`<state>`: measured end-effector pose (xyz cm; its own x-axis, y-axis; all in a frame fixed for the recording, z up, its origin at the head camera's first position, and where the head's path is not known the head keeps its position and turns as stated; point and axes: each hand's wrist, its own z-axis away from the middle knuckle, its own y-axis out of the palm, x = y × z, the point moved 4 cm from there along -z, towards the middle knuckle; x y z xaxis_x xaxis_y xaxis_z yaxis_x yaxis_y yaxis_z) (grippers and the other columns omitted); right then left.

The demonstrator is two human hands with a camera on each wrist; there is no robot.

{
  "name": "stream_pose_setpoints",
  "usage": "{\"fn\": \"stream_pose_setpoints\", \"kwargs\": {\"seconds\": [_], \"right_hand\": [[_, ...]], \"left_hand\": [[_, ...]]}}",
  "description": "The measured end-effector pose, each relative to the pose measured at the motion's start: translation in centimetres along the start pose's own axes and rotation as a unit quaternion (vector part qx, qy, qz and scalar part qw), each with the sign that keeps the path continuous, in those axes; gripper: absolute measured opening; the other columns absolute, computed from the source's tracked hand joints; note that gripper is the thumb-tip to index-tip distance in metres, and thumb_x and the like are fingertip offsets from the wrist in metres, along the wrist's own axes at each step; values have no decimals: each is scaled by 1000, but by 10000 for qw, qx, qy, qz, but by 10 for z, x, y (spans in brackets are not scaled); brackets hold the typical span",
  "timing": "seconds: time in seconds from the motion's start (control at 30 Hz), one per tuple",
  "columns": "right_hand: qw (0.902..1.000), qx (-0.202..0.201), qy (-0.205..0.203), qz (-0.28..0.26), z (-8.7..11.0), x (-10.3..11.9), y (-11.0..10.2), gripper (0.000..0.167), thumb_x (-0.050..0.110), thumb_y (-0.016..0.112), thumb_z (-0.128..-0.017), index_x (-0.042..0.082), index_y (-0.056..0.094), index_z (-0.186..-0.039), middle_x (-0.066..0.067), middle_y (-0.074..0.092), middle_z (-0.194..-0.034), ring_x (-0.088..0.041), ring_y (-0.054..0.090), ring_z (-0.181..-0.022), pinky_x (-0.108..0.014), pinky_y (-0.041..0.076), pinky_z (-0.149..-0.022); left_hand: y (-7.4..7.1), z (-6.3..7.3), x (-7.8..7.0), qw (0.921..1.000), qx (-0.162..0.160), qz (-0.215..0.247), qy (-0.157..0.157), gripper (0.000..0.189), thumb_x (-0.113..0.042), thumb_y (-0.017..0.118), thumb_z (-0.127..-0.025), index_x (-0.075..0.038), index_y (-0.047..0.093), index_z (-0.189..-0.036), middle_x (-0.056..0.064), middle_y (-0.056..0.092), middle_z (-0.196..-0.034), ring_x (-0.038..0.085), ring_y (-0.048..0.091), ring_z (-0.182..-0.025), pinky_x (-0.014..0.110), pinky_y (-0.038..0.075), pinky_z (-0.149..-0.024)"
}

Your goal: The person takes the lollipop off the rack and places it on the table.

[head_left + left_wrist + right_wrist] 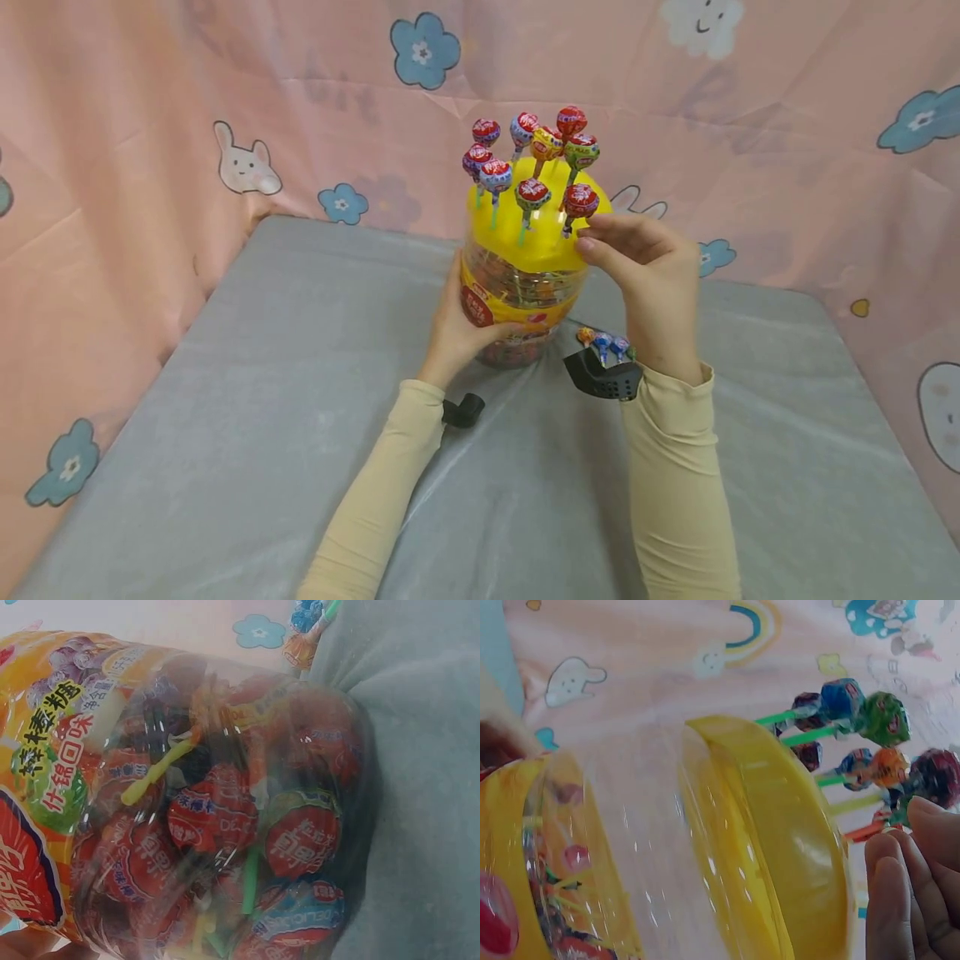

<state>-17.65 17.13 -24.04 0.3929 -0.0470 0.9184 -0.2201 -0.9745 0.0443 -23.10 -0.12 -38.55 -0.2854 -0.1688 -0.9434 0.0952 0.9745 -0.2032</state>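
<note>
A clear plastic jar (522, 287) with a bright yellow lid (551, 252) stands on the grey cloth (300, 383), near the middle of the table. Its wall is glossy and see-through, packed low down with wrapped sweets, mostly red, with coloured sticks among them. A yellow label (513, 313) wraps the body; the left wrist view shows a red emblem, purple grapes and black and red Chinese characters on it.

The jar's long axis runs close to upright, lid at the top and base on the cloth, with a slight lean to the right in the head view. Nine lollipops stand in the lid, heads up and sticks down, wrapped in red, blue, purple, yellow and green; their sticks point roughly along the jar's axis.

The left hand (463, 329) grips the jar from its left side, thumb across the lower front. The right hand (651, 279) is raised at the lid's right edge, its fingers bent and their tips at the dark red front-right lollipop (581, 201); whether they pinch it I cannot tell.

Just right of the jar's base, a few loose lollipops (602, 343), orange, blue and green, lie on the cloth, partly hidden by a black device (606, 377) at the right wrist. Both arms wear cream sleeves (678, 483). Behind hangs a pink curtain (322, 50) printed with blue flowers and white rabbits.
</note>
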Motion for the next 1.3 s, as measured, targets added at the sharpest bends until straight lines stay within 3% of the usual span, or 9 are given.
{"fn": "stream_pose_setpoints", "kwargs": {"seconds": [0.17, 0.4, 0.63, 1.07, 1.3], "right_hand": [[10000, 3, -50, -77, -2, 1, 9, 15, -2, 75, -78, -3, 71, -92, -9, 69, -88, -24, 63, -84, -27, 53, -81], [9990, 28, -380, 239, -4, 1, 17, 14, -3, 74, -77, -1, 72, -91, -8, 68, -87, -23, 63, -79, -28, 54, -77], [9986, -89, -411, 314, -4, 1, 19, 11, -5, 73, -77, 0, 72, -87, -9, 68, -85, -23, 62, -76, -26, 54, -76], [9986, -204, -383, 293, -5, 3, 21, 7, -5, 72, -78, -1, 72, -84, -8, 68, -85, -22, 61, -76, -25, 53, -75], [9971, -333, -641, 251, -5, 6, 21, 5, -6, 70, -79, -2, 71, -83, -7, 67, -83, -22, 62, -74, -28, 53, -73]], "left_hand": [[0, 0, -1, 10000, 29, -57, 47, 117, -18, 87, -67, -14, 7, -153, 9, 29, -150, 24, 35, -132, 42, 30, -108], [-2, -1, -2, 9999, 111, 70, -25, 114, -17, 85, -69, -13, 8, -153, 9, 31, -149, 24, 36, -131, 42, 31, -108], [-8, -2, -3, 9992, 140, 226, -307, 110, -16, 85, -69, -14, 14, -153, 5, 32, -150, 23, 37, -131, 41, 34, -106], [-9, -1, -2, 9991, 138, 113, -392, 109, -19, 85, -70, -16, 14, -153, 4, 31, -151, 23, 35, -133, 43, 31, -108], [-9, -1, -2, 9991, 165, 87, -385, 109, -19, 85, -71, -16, 13, -153, 5, 30, -151, 24, 33, -134, 47, 29, -109]]}}
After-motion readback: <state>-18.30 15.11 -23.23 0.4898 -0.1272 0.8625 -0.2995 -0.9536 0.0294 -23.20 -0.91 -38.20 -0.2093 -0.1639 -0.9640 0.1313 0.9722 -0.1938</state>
